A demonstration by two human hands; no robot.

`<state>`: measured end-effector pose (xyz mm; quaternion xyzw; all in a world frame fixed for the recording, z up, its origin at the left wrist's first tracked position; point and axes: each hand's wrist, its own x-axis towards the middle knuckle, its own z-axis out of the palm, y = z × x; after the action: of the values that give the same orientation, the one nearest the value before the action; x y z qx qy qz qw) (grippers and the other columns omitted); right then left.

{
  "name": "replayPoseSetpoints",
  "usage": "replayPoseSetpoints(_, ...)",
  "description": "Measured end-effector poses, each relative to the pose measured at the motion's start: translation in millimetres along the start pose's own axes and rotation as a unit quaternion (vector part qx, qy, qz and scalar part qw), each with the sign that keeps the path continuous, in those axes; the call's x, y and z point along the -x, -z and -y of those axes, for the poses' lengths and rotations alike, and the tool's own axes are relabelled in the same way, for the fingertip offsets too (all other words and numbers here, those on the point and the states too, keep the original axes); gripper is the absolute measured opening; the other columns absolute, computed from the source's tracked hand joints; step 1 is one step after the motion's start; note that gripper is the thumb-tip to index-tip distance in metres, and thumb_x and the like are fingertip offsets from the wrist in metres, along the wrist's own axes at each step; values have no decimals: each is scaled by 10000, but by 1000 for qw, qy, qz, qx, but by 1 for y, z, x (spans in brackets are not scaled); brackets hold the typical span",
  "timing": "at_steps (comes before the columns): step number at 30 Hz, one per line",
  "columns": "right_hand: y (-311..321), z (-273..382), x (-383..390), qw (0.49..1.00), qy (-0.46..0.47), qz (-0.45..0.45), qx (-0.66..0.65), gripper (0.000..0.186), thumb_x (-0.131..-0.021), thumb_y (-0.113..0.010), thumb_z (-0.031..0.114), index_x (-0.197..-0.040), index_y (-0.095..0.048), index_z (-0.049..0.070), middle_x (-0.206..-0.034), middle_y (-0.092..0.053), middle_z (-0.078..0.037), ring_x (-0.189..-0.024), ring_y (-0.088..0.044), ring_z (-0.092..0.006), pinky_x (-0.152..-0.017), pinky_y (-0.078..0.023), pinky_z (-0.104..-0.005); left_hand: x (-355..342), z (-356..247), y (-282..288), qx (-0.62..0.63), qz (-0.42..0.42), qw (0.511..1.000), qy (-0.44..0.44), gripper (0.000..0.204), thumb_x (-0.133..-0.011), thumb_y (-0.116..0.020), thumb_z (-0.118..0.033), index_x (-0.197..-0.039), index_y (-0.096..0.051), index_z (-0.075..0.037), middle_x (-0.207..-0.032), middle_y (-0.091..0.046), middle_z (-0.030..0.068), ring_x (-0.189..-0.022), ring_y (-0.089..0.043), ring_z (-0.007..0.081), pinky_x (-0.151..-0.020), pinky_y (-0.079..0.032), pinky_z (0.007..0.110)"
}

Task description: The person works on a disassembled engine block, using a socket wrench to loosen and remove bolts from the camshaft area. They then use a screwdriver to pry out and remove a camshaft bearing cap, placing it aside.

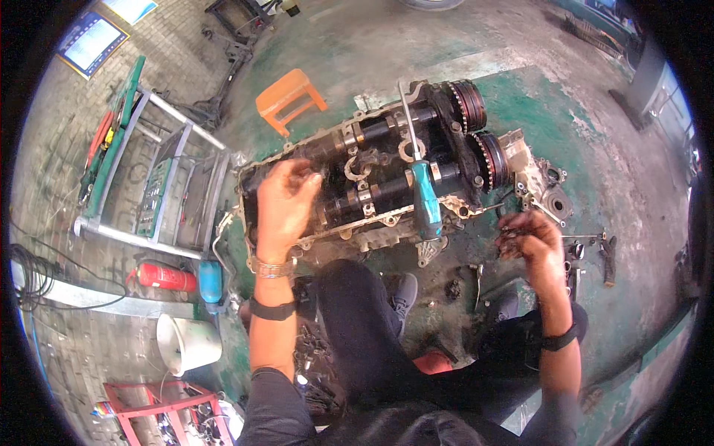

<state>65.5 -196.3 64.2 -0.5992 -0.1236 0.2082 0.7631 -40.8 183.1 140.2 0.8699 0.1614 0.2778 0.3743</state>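
Note:
An engine cylinder head lies in front of me, its two camshafts [387, 183] bare and a toothed gear [489, 159] at the end of each. Across its right part rests a screwdriver [425, 195] with a teal and black handle and a long metal shaft. My left hand [288, 201] hovers over the left end of the head, fingers and thumb bent together in a pinch; what they hold, if anything, is hidden. To the right of the head, my right hand [532, 241] is raised above the floor. Its blackened fingers curl toward the thumb, and their contents cannot be made out.
An orange stool [288, 98] stands beyond the head. At left are a metal tool rack [149, 236], a red fire extinguisher [165, 276], a blue bottle [211, 281] and a white bucket [195, 344]. A metal engine cover [539, 186] and several loose parts lie right of the head.

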Motion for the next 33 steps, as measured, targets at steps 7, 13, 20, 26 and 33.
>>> replayPoseSetpoints(7,-65,-19,6,990,-79,111,25,389,-1003,-549,388,-1012,-635,9,-762,-613,-45,-659,-544,-112,-589,-437,-245,-23,8,73,-26,33,997,61,195,-955,-565,-32,-1124,-656,3,-835,-637,27,-726,-593,97,-665,-496,257)
replayPoseSetpoints(13,-93,-17,-4,985,-147,71,-54,408,-975,-604,432,-1074,-655,39,-846,-685,-33,-651,-548,-93,-564,-433,-247,-36,29,116,45,38,993,102,199,-1006,-500,-80,-1117,-637,11,-916,-672,54,-731,-614,111,-703,-518,260)
replayPoseSetpoints(20,-112,-18,-14,976,-158,50,-144,422,-992,-571,422,-1181,-596,45,-1002,-686,-86,-682,-575,-120,-554,-427,-248,-34,48,109,97,44,988,109,210,-1013,-495,-97,-1115,-634,22,-920,-671,65,-738,-613,113,-686,-527,264)
replayPoseSetpoints(26,-110,-23,-18,975,-138,18,-172,354,-951,-646,324,-1144,-614,29,-890,-628,-47,-678,-549,-113,-546,-405,-235,-44,44,89,-19,68,997,29,219,-980,-562,-94,-1137,-646,32,-1004,-690,73,-850,-646,141,-769,-527,283)
replayPoseSetpoints(33,-105,1,14,992,-11,120,29,319,-837,-754,296,-971,-591,57,-753,-565,27,-636,-488,-61,-566,-379,-221,-48,31,63,-24,138,990,3,332,-892,-665,-32,-1213,-617,33,-1169,-669,98,-1099,-620,183,-970,-485,328)
